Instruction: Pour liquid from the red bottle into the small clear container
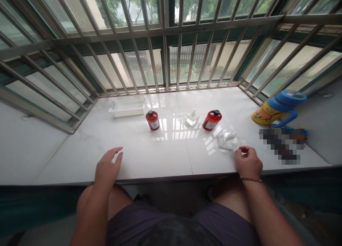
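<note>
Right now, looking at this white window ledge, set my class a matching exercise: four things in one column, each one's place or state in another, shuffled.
Things:
1. white slotted plastic basket
2. upright red bottle with black cap
3. tilted red bottle with black cap
4. blue and yellow cartoon watering can

Places or states:
A. far right edge of the ledge
B. leaning, right of the clear glass bottle
C. back left, near the bars
D. standing, left of centre

Pairs: 1-C, 2-D, 3-B, 4-A

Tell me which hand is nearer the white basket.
Left. The left hand rests on the sill below the basket; the right hand sits far off to its right, by the clear bag.
</note>
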{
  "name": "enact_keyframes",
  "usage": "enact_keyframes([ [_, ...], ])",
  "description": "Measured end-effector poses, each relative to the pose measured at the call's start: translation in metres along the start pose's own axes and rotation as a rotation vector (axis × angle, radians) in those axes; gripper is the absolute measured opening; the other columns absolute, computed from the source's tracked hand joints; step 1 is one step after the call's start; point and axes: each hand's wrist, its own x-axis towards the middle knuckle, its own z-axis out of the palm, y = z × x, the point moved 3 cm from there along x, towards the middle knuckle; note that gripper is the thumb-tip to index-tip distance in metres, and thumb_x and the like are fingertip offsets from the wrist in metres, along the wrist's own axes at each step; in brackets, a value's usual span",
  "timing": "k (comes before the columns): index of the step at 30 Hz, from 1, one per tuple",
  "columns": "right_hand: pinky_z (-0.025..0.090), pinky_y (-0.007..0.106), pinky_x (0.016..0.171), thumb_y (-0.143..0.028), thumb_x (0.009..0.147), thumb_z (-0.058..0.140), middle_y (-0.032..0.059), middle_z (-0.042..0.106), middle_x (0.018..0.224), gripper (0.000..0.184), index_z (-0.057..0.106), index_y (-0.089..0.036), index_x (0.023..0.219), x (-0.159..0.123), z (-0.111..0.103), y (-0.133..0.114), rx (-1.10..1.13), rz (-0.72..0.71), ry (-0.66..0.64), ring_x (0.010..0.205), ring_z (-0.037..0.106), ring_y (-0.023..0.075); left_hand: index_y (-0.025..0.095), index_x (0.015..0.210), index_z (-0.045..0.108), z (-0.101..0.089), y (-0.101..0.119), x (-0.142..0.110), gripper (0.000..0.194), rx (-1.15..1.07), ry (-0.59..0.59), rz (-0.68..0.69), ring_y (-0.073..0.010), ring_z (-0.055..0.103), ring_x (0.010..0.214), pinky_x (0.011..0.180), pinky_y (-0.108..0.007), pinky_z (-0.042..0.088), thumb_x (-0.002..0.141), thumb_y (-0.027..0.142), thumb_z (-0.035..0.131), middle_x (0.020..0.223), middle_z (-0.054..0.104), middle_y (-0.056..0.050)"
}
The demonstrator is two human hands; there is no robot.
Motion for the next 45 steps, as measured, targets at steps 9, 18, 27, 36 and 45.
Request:
enact_keyframes([
  [9, 0.038, 0.034, 0.07, -0.042, 0.087, 0.061, 0.0025, 0.068, 0.075, 0.029, 0.071, -0.022, 0.106, 0.0, 0.0, -0.003, -0.013, 0.018, -0.029, 0.068, 0.058, 0.0231, 0.021, 0.145, 0.056, 0.046, 0.12, 0.086, 0.066, -0.255, -0.025, 0.206, -0.0342, 0.057, 0.142, 0.121, -0.048, 0.046, 0.091, 0.051, 0.077, 0.15, 0.061, -0.015],
  [18, 0.038, 0.033, 0.07, -0.044, 0.087, 0.059, 0.0024, 0.069, 0.077, 0.031, 0.07, -0.022, 0.106, 0.002, 0.002, -0.002, -0.007, 0.017, -0.039, 0.068, 0.058, 0.0225, 0.022, 0.142, 0.054, 0.107, 0.156, 0.163, 0.08, -0.375, -0.134, -0.032, -0.0345, 0.062, 0.131, 0.113, -0.047, 0.047, 0.076, 0.046, 0.092, 0.142, 0.064, -0.017],
  [27, 0.038, 0.033, 0.07, -0.043, 0.087, 0.06, 0.0025, 0.068, 0.075, 0.031, 0.071, -0.022, 0.106, 0.001, 0.002, -0.001, -0.002, 0.023, -0.018, 0.067, 0.058, 0.0229, 0.027, 0.13, 0.061, 0.095, 0.147, 0.102, 0.062, -0.437, -0.158, 0.025, -0.029, 0.068, 0.115, 0.101, -0.043, 0.056, 0.077, 0.045, 0.089, 0.129, 0.07, -0.01],
  [36, 0.038, 0.034, 0.07, -0.042, 0.087, 0.06, 0.0037, 0.07, 0.078, 0.031, 0.071, -0.021, 0.106, 0.001, 0.0, -0.005, -0.004, 0.023, -0.019, 0.067, 0.058, 0.0226, 0.028, 0.129, 0.061, 0.071, 0.131, 0.025, 0.059, -0.407, -0.122, 0.07, -0.0312, 0.07, 0.119, 0.105, -0.046, 0.057, 0.078, 0.042, 0.086, 0.132, 0.069, -0.009],
  [45, 0.039, 0.035, 0.071, -0.044, 0.085, 0.061, 0.0025, 0.068, 0.075, 0.032, 0.071, -0.021, 0.105, 0.0, 0.0, -0.005, -0.005, 0.042, -0.018, 0.066, 0.057, 0.022, 0.027, 0.13, 0.059, 0.07, 0.131, 0.019, 0.058, -0.417, -0.102, 0.11, -0.0315, 0.069, 0.122, 0.109, -0.048, 0.056, 0.079, 0.037, 0.085, 0.133, 0.069, -0.01],
])
